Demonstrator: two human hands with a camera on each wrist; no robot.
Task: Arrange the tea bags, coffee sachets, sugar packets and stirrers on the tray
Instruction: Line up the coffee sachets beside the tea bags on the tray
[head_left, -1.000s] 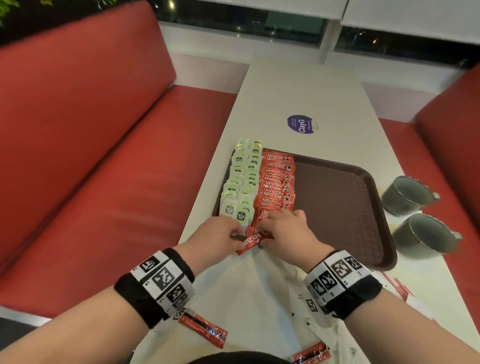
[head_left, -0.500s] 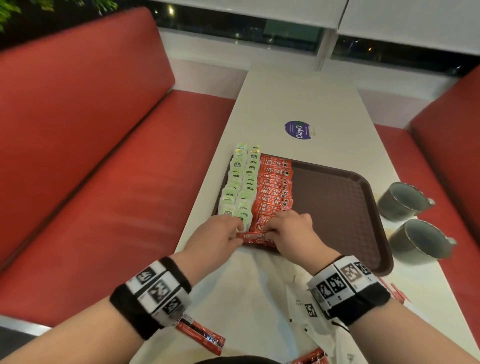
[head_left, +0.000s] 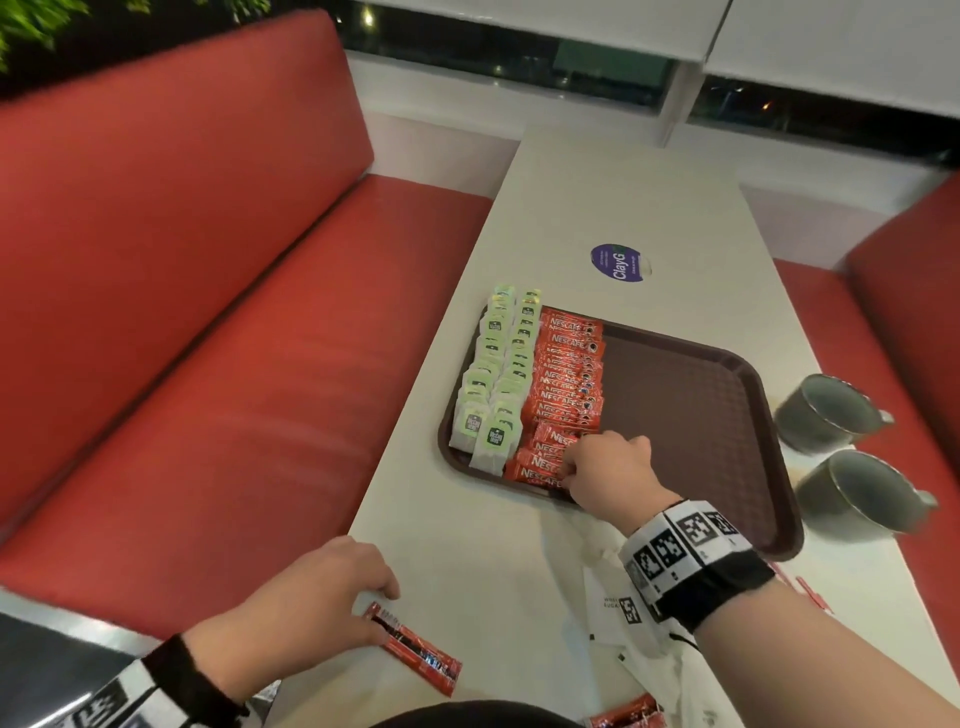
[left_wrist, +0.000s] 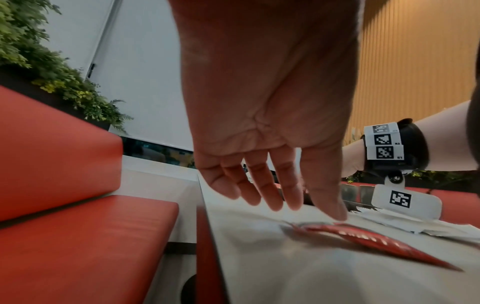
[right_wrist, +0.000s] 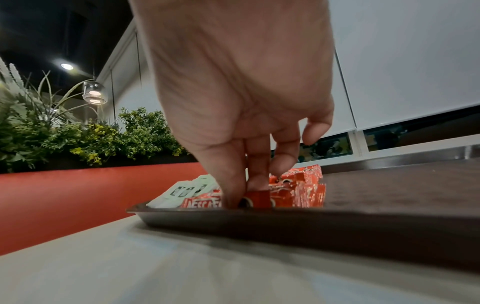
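A brown tray (head_left: 701, 415) lies on the white table. Two columns of green-labelled tea bags (head_left: 493, 374) fill its left side, with a column of red coffee sachets (head_left: 566, 374) beside them. My right hand (head_left: 571, 467) is at the near end of that column, and thumb and forefinger pinch the nearest coffee sachet (right_wrist: 259, 198) just inside the tray rim (right_wrist: 311, 222). My left hand (head_left: 384, 608) is at the table's near left, its relaxed fingers (left_wrist: 298, 205) touching the end of a loose red sachet (head_left: 421, 657) that lies flat on the table (left_wrist: 376, 244).
White sugar packets (head_left: 613, 608) lie under my right wrist. Another red sachet (head_left: 623, 719) sits at the near edge. Thin red stirrers (head_left: 810, 592) lie right of the tray. Two grey cups (head_left: 826, 410) (head_left: 857, 493) stand at the right edge. Red benches flank the table.
My left hand has pulled back from the tray to the loose sachet at the near left. The right hand has set its sachet down at the near end of the column.
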